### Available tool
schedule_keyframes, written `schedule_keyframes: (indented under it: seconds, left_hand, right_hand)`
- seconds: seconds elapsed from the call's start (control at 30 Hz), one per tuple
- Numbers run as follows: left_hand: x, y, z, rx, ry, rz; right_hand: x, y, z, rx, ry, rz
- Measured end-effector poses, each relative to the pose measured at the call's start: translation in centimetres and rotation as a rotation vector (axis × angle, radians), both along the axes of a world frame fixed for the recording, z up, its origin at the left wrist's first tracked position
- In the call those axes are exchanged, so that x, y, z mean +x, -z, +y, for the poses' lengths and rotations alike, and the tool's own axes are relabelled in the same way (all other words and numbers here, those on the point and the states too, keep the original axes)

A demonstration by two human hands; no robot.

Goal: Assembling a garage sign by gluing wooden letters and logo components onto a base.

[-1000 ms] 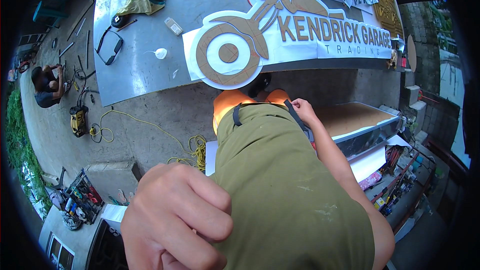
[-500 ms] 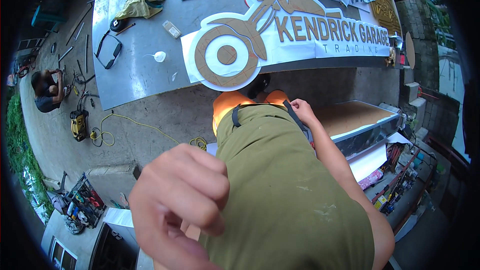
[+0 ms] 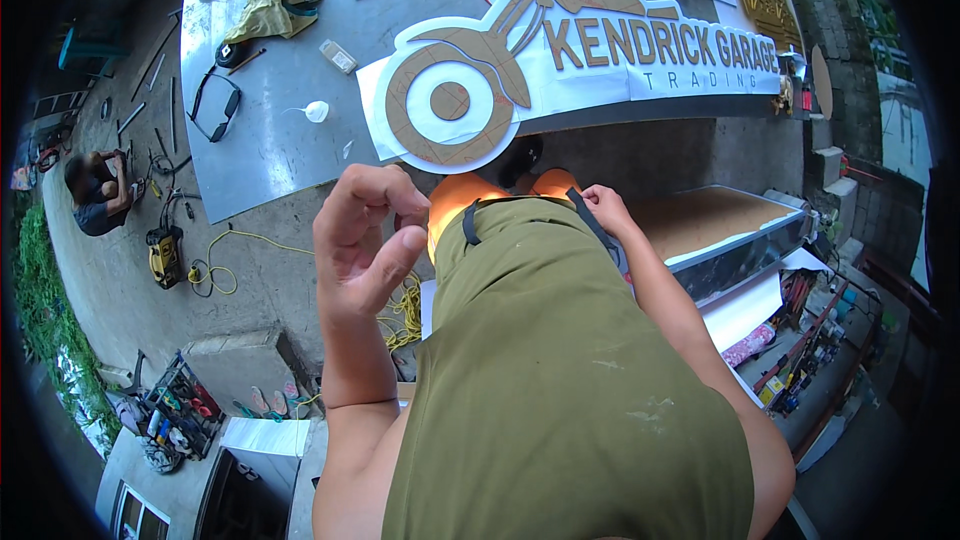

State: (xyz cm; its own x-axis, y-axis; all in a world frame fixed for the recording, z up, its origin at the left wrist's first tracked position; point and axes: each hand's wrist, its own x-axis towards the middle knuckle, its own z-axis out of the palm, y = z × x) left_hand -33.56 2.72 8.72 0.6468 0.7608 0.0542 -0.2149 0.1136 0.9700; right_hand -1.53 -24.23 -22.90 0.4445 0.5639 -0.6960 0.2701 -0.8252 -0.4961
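Observation:
Raised in front of my left side, my left hand [image 3: 372,235] is loosely curled, with its thumb apart from the bent fingers and nothing visible in it. By the right side of my olive-green garment [image 3: 560,340], my right hand [image 3: 606,210] has its fingers closed at a black strap [image 3: 590,215]. A second black strap [image 3: 470,224] hangs at the garment's left side. Beyond my hands, a motorcycle-shaped sign [image 3: 450,100] with brown raised pieces and lettering on a white backing lies on the metal table [image 3: 270,140], its round wheel jutting past the near edge.
On the table are sunglasses [image 3: 218,108], a small white bottle [image 3: 317,112], a white box [image 3: 338,56] and yellowish gloves [image 3: 270,8]. A person [image 3: 98,190] crouches at far left near a yellow-black machine [image 3: 165,255]. Yellow cord [image 3: 403,315] lies on the floor. At right stands a brown-topped panel [image 3: 710,225].
My left hand has moved up and away from the camera, toward the table's near edge, and has turned so the thumb and palm show. My right hand stays by the strap, shifted slightly upward.

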Motion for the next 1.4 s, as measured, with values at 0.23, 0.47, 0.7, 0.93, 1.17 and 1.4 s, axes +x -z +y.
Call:
schedule_keyframes:
  seconds: [0.23, 0.47, 0.7, 0.93, 1.17, 1.4]
  left_hand:
    - [-0.6, 1.6, 0.8, -0.005, -0.033, 0.115]
    - [0.0, 2.5, 1.3, 0.013, -0.053, 0.219]
    - [-0.1, 4.2, 1.9, 0.079, -0.078, 0.336]
    - [-0.4, 5.5, 2.6, 0.038, -0.143, 0.380]
    - [-1.1, 8.7, 3.2, 0.036, -0.182, 0.445]
    - [-1.4, 10.5, 3.1, 0.044, -0.197, 0.539]
  right_hand:
    - [0.0, 0.3, -0.3, 0.013, -0.006, 0.011]
    - [0.1, 0.7, -0.2, -0.009, -0.004, 0.008]
    - [0.0, -0.1, 0.3, -0.013, -0.004, 0.009]
    - [0.2, 0.1, 0.3, -0.021, -0.001, 0.013]
    - [0.3, 0.2, 0.4, -0.001, -0.025, -0.006]
    - [0.4, 0.0, 0.4, -0.012, -0.034, -0.019]
